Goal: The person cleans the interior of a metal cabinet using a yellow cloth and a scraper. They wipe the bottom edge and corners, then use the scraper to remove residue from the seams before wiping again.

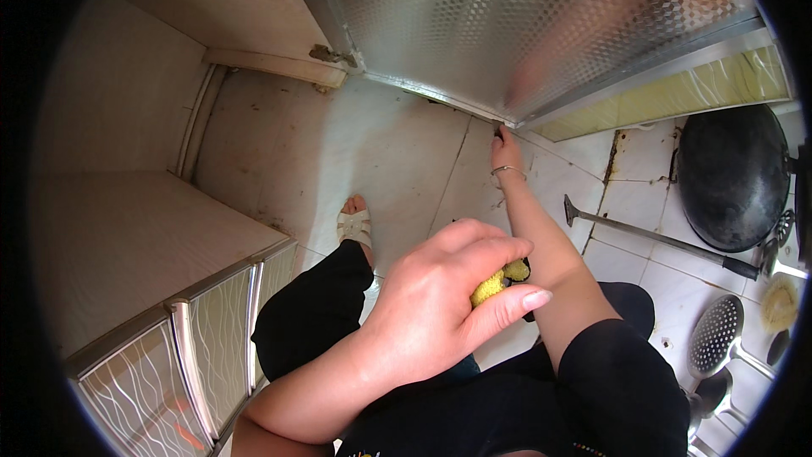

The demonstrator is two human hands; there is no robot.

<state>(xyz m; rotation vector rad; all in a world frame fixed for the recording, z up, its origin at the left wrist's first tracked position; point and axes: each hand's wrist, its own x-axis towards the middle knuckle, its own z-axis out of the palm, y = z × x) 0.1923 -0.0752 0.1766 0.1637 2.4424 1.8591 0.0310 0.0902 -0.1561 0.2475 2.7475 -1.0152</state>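
Observation:
My left hand (444, 292) is close to the camera, its fingers curled around a yellow, rough-textured cleaning pad (488, 289) with dark edges. Most of the pad is hidden in the palm. Farther away, my right arm reaches down to the lower corner of an open cabinet door (444, 25), which has a silvery patterned inner face and a metal frame. There my right hand (505, 149) grips the door's corner, beside a small dark piece; its fingers are partly hidden. A bracelet circles the right wrist.
At left stands an open wooden cabinet (127, 95) with glass-patterned doors (216, 317) below. On the white tiled wall (628, 254) at right hang a black wok (729, 178), a long-handled spatula (653, 238), a skimmer (717, 336) and a round brush (779, 304). My sandalled foot (354, 222) is on the floor.

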